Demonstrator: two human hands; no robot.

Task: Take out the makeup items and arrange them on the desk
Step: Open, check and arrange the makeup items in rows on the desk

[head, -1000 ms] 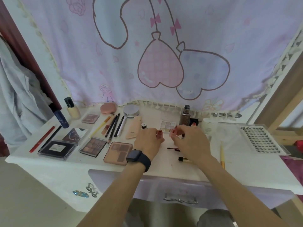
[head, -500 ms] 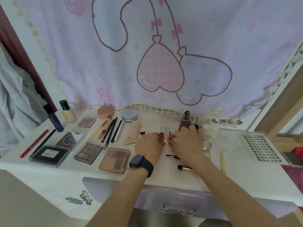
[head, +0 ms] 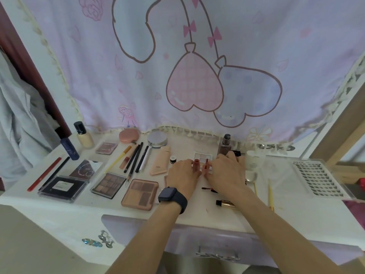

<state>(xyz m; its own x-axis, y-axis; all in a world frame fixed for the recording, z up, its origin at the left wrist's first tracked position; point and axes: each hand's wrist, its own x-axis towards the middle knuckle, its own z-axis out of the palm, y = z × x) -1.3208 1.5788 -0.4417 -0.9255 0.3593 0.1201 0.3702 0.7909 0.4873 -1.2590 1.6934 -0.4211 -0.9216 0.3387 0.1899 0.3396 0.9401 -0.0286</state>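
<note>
Both my forearms reach forward and converge. My left hand (head: 183, 175) lies knuckles up, its fingertips pinching a small red tube (head: 196, 164). My right hand (head: 225, 173), just beside that grip, curls to pinch a thin red stick (head: 205, 166).

Soft, even light fills the frame; the curtain (head: 138, 80) in the upper half is brightest, and the desk (head: 304, 214) shows only faint shadows. Wide-angle distortion bends the edges. The whole picture looks slightly hazy, softest toward the corners.

White desk (head: 308, 212) bears palettes (head: 140, 192), pencils (head: 136, 158) and bottles (head: 85, 136).
</note>
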